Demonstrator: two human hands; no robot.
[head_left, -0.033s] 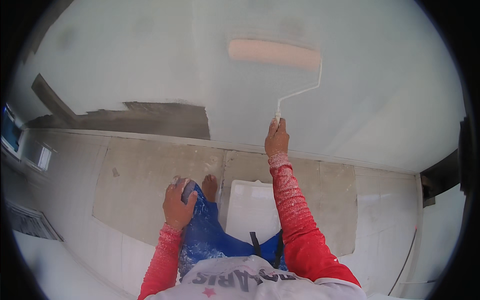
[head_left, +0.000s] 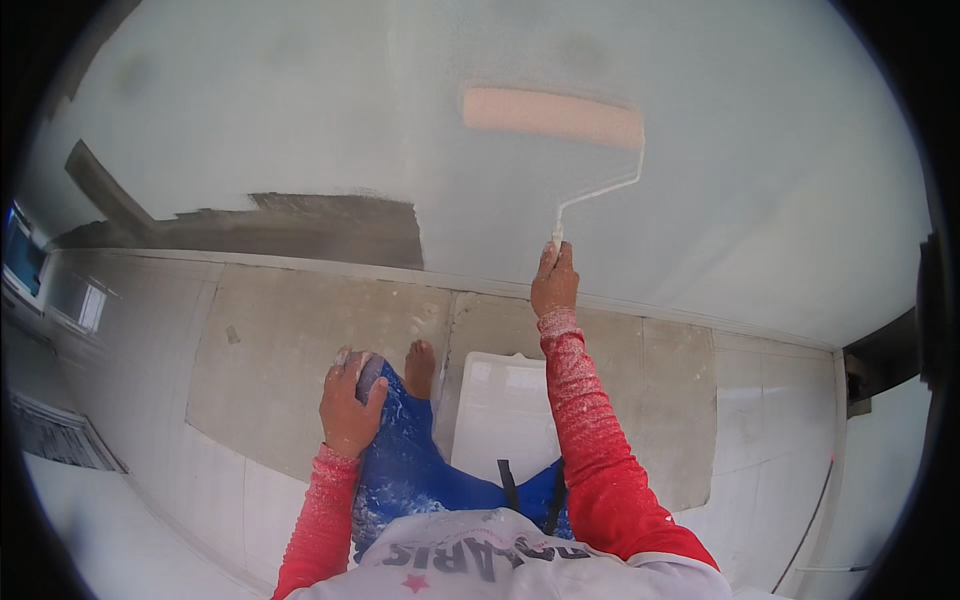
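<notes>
My right hand [head_left: 554, 280] is closed around the handle of a paint roller [head_left: 555, 116]. Its wide pale-pink sleeve lies against the wall [head_left: 440, 170], which has a whitish coat, and a bent white wire frame joins sleeve to handle. Resting on my left knee, my left hand [head_left: 350, 405] is open, with the thumb apart from the fingers and no tool in it. Between my legs a white paint tray [head_left: 507, 405] stands on the floor, its near part hidden by my blue trousers [head_left: 420, 455] and my right arm.
Bare grey-brown patches [head_left: 330, 230] show low on the wall at left. A skirting strip runs along the wall's foot. Under me, beige sheets [head_left: 300, 330] cover part of the pale tiled floor. A thin pole [head_left: 806, 525] leans at far right, near a dark opening [head_left: 880, 370].
The roller has shifted slightly down the wall, toward me, with my right hand still on its handle. My left hand stays on the knee.
</notes>
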